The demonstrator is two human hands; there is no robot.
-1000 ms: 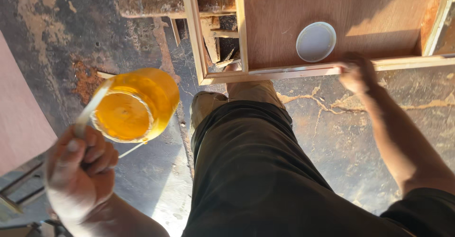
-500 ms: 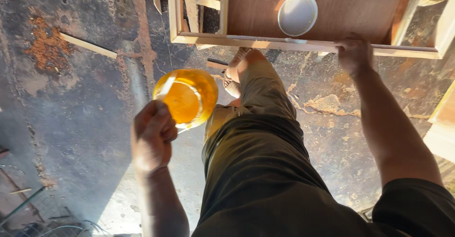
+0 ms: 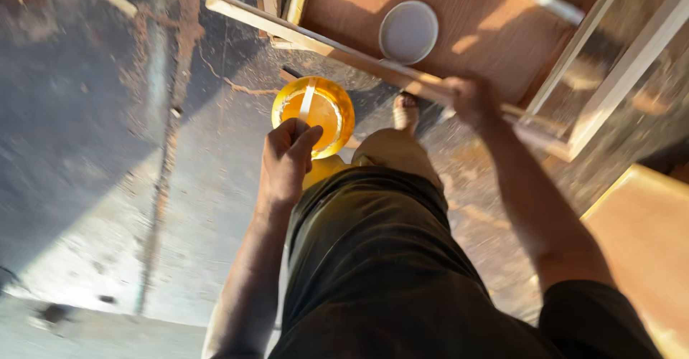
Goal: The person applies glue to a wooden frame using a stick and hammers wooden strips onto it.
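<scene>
My left hand is closed around a yellow tub's handle; my right hand grips the wooden frame, near a white lid.

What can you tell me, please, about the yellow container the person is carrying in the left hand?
The yellow container is a round, open-topped tub of translucent plastic, glowing orange-yellow in the sunlight. Its inside looks coated or filled with yellow-orange matter. A pale flat stick stands in it, leaning over the near rim. The left hand grips it at that near edge, fingers curled over, holding it roughly level above the dusty floor, in front of the person's knee and short of the wooden frame.
</scene>
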